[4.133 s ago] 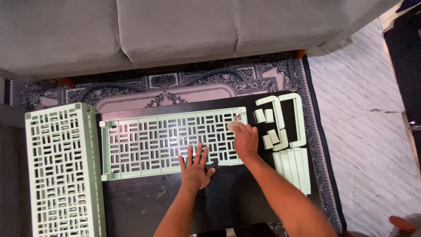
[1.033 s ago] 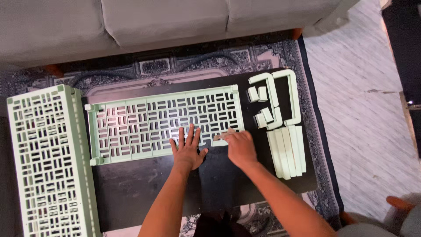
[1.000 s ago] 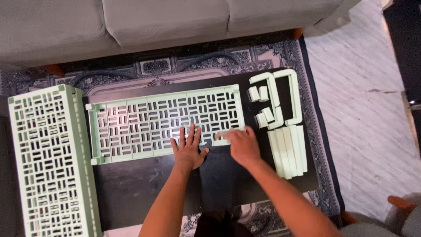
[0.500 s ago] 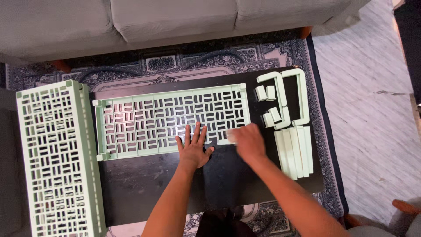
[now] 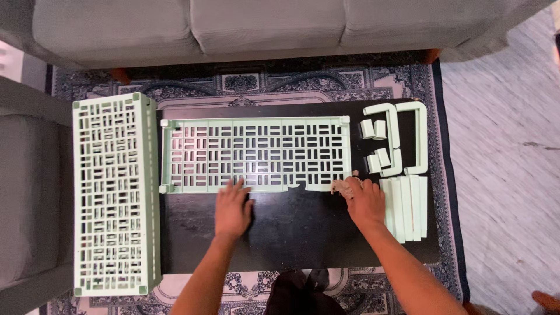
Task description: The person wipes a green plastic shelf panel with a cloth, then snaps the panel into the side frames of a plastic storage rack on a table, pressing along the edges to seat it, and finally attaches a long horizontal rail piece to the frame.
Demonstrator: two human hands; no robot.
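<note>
lattice panel (image 5: 256,154), pale green plastic with brick-like slots, lies flat on the black low table (image 5: 291,233), its long side parallel to the grey sofa (image 5: 262,26) behind. the left hand (image 5: 232,210) lies flat with fingers spread, fingertips touching the near edge of the panel at about the middle. the right hand (image 5: 363,201) is at the near right corner of the panel; its fingers are curled at the corner and seem to pinch or press the edge there, but it cannot be told if something small is between them.

as a judgement, the step in hand is the fitting or checking of the near right corner while the left hand keeps the panel steady. the next move calls for a firm press on that corner without letting the panel slide, and probably for one of the small parts at the right.

to the right of the right hand lies a stack of flat green strips (image 5: 405,207), just beside the wrist. farther back are two u-shaped handles (image 5: 411,137) and several small green blocks (image 5: 376,146). a second, assembled green crate (image 5: 114,192) stands at the left end of the table, touching it or very near. a patterned rug (image 5: 455,175) is under the table.

compared with half a second ago, the right hand has moved a little to the right along the near edge, to the corner; the left hand has kept almost the same place, and the panel has not shifted.
</note>
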